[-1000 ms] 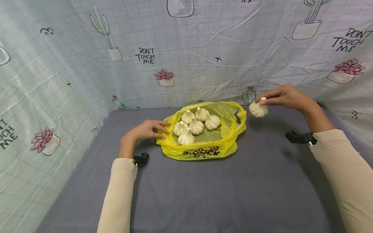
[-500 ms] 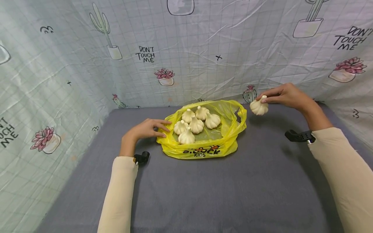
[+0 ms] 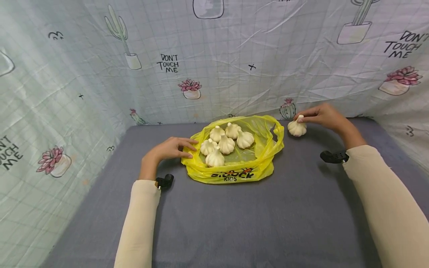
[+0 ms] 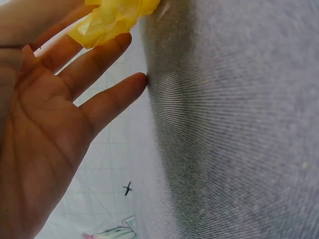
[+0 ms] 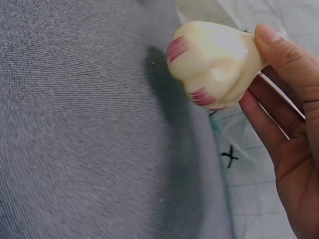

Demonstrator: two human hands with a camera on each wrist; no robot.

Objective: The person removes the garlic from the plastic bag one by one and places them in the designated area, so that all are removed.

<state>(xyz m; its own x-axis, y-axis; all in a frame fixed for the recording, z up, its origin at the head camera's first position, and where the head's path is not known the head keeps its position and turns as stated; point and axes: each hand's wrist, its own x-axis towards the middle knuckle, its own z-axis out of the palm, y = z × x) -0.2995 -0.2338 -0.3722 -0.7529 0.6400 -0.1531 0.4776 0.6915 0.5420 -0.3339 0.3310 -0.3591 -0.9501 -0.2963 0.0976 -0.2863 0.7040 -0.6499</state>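
Observation:
In the head view, a yellow plastic bag (image 3: 231, 175) lies with its mouth spread wide, several garlic bulbs (image 3: 226, 144) inside. My left hand (image 3: 169, 148) pinches the bag's left rim between thumb and fingers; the left wrist view shows yellow plastic (image 4: 112, 22) there, with the little finger stretched out beside it. Right of the bag, my right hand (image 3: 323, 117) holds another garlic bulb (image 3: 296, 128) by its stem, from above. That bulb has pink streaks in the right wrist view and hangs just over the cloth or touches it; I cannot tell which.
A grey cloth (image 3: 234, 223) covers the table. Behind and on the left hangs a printed curtain (image 3: 228, 85), close behind the bag and right hand. The bag's right handle loop (image 3: 278, 134) stands up near the held bulb.
My right hand has lowered slightly with the garlic bulb, its forearm shifting left. The left hand, the bag and the bulbs in it have stayed put.

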